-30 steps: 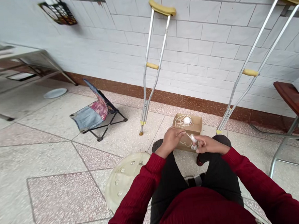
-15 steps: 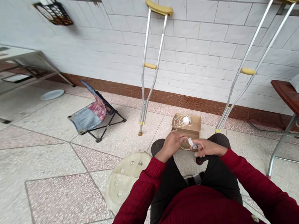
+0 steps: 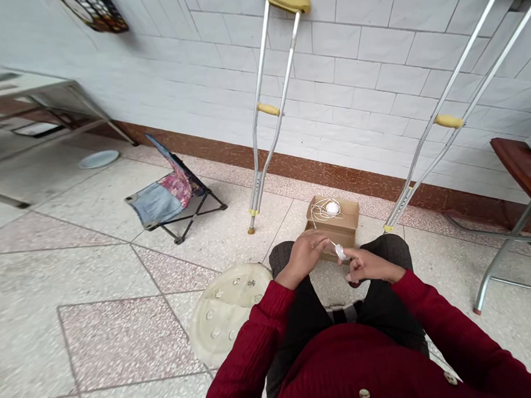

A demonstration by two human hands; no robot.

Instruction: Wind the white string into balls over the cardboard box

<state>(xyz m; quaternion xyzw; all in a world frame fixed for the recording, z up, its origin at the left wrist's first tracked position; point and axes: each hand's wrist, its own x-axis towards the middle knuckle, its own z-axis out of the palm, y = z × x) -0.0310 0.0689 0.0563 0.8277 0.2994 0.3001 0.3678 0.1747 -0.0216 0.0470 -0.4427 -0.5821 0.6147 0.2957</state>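
My left hand [image 3: 303, 258] and my right hand [image 3: 370, 264] are close together over my knees, above the near end of a shallow cardboard box [image 3: 344, 221]. A thin white cord [image 3: 332, 243] runs out of my left fingers to a small white plastic piece [image 3: 340, 252]. That piece sits at my right fingertips, and its exact shape is hard to tell. Inside the box lie a loose coil of white cord [image 3: 321, 210] and a round white object [image 3: 333, 207].
I am seated, with dark trousers on my knees. A round plastic stool seat [image 3: 227, 308] lies to my left. Aluminium crutches [image 3: 268, 108] [image 3: 442, 126] lean on the tiled wall. A low folding chair [image 3: 169, 196] stands on the left, and a brown-topped table [image 3: 522, 169] stands on the right.
The view has shifted slightly, and the room sits a little differently in the frame. My hands stay together at the white piece, now slightly further from the box.
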